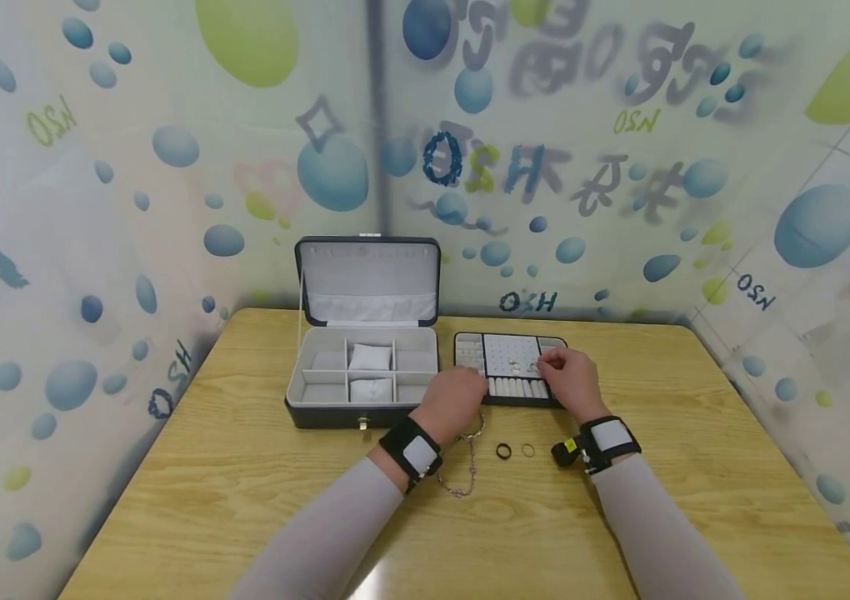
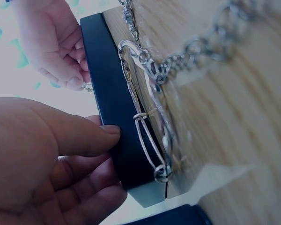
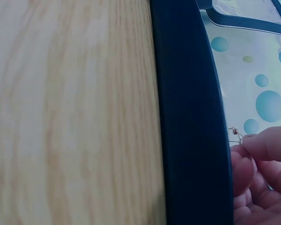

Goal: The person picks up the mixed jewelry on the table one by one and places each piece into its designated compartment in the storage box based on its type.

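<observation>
In the head view, the left hand, right of centre in the frame, holds the near left corner of a shallow black-walled jewellery tray with a pale lining. In the left wrist view its thumb presses the dark outer wall and its fingers curl at the corner.

The right hand is at the tray's right side, thumb and fingertips closed together in a pinch on a small, thin gold-coloured earring, at the right edge of the right wrist view. Other small earrings sit on the tray's white dotted panel, above a row of white padded ring rolls.

Below the tray, a slim silver-coloured bangle lies beside its wall; whether they touch is unclear. A silver-coloured link chain trails down from there, partly behind the left wrist. To its right lie a dark ring and a thinner pale ring, just apart, on the light wooden table.

Left of centre stands a black rectangular box with pale compartments, its lid raised, two white cushions in the middle column.
</observation>
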Demonstrator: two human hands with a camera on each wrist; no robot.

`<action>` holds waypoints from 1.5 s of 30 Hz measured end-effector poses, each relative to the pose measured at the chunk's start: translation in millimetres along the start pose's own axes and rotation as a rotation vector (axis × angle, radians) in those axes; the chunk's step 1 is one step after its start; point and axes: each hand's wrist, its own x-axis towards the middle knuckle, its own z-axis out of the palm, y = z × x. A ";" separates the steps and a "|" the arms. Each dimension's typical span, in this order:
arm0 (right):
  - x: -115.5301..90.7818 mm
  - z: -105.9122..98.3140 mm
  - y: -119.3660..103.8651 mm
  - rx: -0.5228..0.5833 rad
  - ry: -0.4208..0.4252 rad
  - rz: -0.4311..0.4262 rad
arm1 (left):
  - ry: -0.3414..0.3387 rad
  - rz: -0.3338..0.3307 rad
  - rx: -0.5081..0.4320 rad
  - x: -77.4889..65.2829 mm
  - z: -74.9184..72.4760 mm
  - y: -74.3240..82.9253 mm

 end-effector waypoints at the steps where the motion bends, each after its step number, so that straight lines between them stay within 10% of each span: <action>1: 0.0 -0.3 -0.2 -0.001 -0.003 0.001 | 0.001 0.000 0.001 0.2 0.1 -0.1; 45: 0.1 -0.8 3.1 -0.082 0.005 -0.052 | 0.009 0.003 -0.013 -0.8 -2.1 0.1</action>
